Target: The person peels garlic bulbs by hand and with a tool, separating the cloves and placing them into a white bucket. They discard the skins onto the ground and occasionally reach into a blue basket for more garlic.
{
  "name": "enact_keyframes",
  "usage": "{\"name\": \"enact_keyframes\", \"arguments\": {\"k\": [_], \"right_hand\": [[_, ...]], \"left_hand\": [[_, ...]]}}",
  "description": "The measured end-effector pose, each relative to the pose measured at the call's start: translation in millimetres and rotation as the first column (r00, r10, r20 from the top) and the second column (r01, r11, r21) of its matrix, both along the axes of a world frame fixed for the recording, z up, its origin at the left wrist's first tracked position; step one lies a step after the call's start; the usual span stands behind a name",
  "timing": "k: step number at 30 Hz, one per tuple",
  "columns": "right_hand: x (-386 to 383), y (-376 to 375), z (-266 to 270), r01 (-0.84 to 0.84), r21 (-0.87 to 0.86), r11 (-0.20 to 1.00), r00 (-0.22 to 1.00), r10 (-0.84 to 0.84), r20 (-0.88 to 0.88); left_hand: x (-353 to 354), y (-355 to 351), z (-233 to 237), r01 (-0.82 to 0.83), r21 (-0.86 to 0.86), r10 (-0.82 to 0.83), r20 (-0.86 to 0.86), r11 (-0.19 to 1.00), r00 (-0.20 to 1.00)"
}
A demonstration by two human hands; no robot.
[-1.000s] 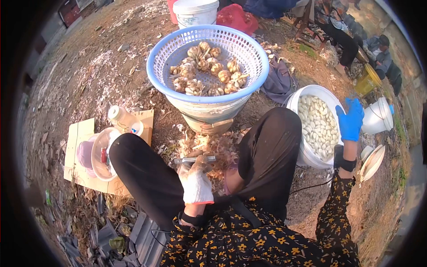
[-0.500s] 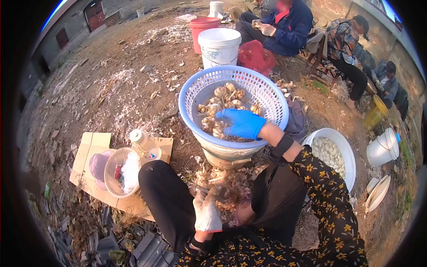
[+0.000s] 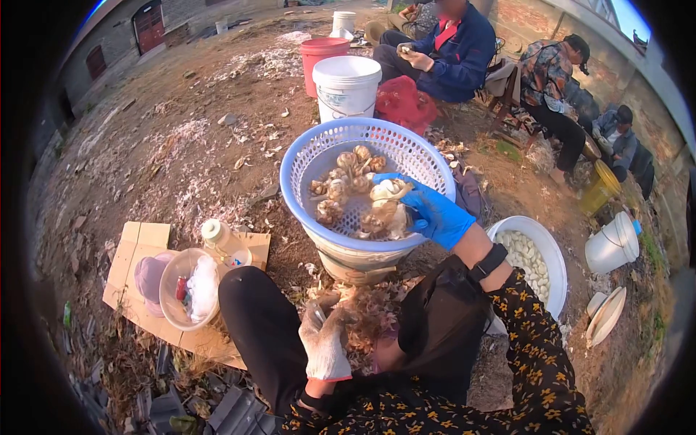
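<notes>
My right hand [image 3: 438, 216], in a blue glove, is closed on garlic bulbs [image 3: 389, 191] at the right side of a blue plastic colander [image 3: 296, 190]. More garlic bulbs [image 3: 336, 190] with dry, dirty skins lie at the colander's left and back. The colander rests on a pale bucket [image 3: 355, 265] in front of my knees. My left hand [image 3: 326, 344], in a white knit glove, is curled low between my legs, over papery garlic skins [image 3: 373, 312]. I cannot tell what its fingers hold.
A white tub of peeled cloves [image 3: 523, 259] stands at right. On cardboard [image 3: 129, 279] at left are a bowl [image 3: 170, 304] and a plastic jug [image 3: 226, 243]. Beyond the colander stand a white bucket [image 3: 346, 87] and a red bucket [image 3: 310, 65]; several people sit at upper right.
My right hand has closed on garlic bulbs and lifted them toward the colander's right side, baring part of its bottom. My left hand stays low between my legs.
</notes>
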State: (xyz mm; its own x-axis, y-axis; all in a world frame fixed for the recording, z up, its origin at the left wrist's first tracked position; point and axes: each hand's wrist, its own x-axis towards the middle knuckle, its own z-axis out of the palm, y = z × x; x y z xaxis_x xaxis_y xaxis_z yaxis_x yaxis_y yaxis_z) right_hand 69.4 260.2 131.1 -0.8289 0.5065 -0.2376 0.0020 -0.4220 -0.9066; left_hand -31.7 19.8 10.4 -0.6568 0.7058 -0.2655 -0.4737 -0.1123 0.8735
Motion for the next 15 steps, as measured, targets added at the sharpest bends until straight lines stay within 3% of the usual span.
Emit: {"name": "enact_keyframes", "arguments": {"k": [4,8,9,10,11,12,15], "right_hand": [[20,-21,-19,0.167,-0.174,0.97,0.965,-0.197,-0.174],[34,-31,-43,0.104,-0.191,0.976,0.977,-0.136,-0.162],[39,-43,-39,0.089,-0.118,0.989,0.995,-0.095,-0.043],[41,-56,-48,0.118,0.082,0.99,0.992,-0.114,-0.048],[42,-73,-59,0.141,0.274,0.951,0.99,-0.131,-0.058],[43,-86,-63,0.13,0.327,0.936,0.991,-0.116,-0.062],[48,-121,-77,0.091,0.476,0.875,0.996,-0.07,-0.061]], "left_hand": [[1,8,7,0.065,0.015,-0.064,-0.019,0.998,0.998],[6,12,26,0.039,0.018,-0.037,-0.116,0.999,0.993],[9,10,35,0.027,-0.004,-0.028,-0.185,1.0,0.982],[14,7,39,0.012,-0.033,-0.02,-0.249,0.999,0.968],[18,6,36,0.006,0.08,0.016,-0.274,0.997,0.962],[18,3,32,0.06,0.048,-0.04,-0.345,0.997,0.938],[32,0,31,0.159,0.01,-0.146,-0.347,0.987,0.926]]}}
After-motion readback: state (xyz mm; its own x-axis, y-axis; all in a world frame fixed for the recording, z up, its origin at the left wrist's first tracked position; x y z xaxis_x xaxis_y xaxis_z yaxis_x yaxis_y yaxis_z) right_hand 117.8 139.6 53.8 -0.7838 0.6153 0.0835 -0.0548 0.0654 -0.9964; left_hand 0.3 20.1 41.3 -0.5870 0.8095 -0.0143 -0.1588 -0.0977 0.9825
